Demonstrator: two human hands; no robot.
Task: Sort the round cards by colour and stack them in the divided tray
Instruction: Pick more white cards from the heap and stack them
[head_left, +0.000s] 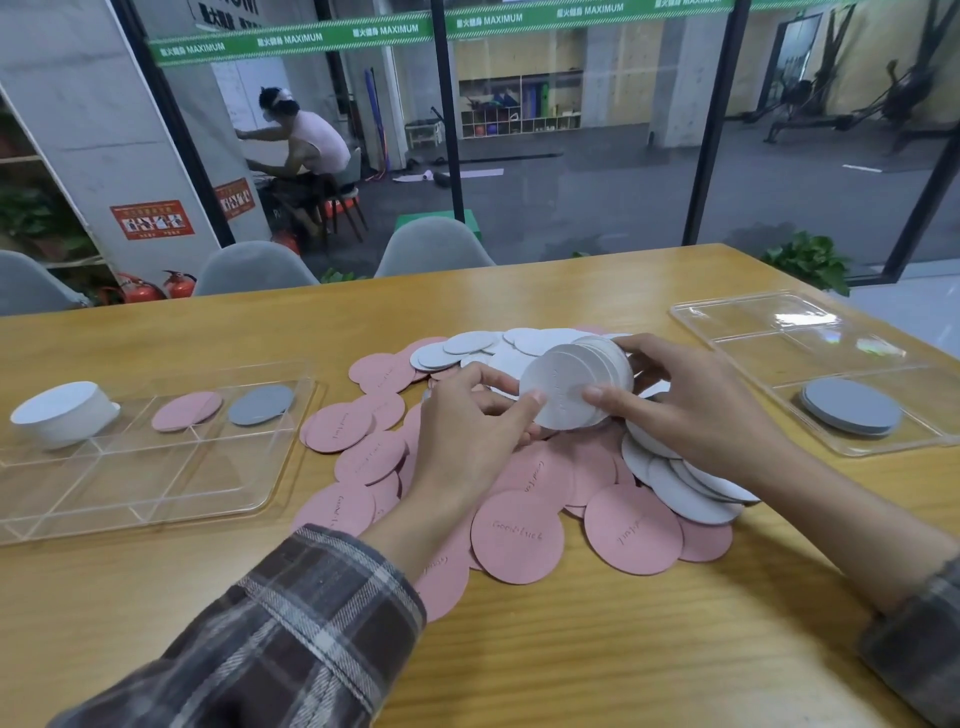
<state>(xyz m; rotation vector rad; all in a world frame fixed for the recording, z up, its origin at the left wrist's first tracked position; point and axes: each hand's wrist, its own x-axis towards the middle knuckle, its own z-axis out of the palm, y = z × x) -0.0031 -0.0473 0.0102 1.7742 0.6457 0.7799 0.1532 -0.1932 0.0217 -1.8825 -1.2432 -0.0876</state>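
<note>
Gripping 1 white stack (576, 387) above the pile (519, 467), both hands, left (467, 415) and right (691, 400), pinched it; 2 trays flanked them: left tray (156, 467) held 3 stacks, right tray (753, 332) 1 grey stack (852, 405).

Both forearms reach forward and turn inward, so the two hands meet near the middle of the view. The left hand (467, 415) is raised with its fingers (498, 376) curled and the thumb stretched to the right. The right hand (696, 400) faces it, fingers bent, thumb pointing left, both closed in a grip.
</note>
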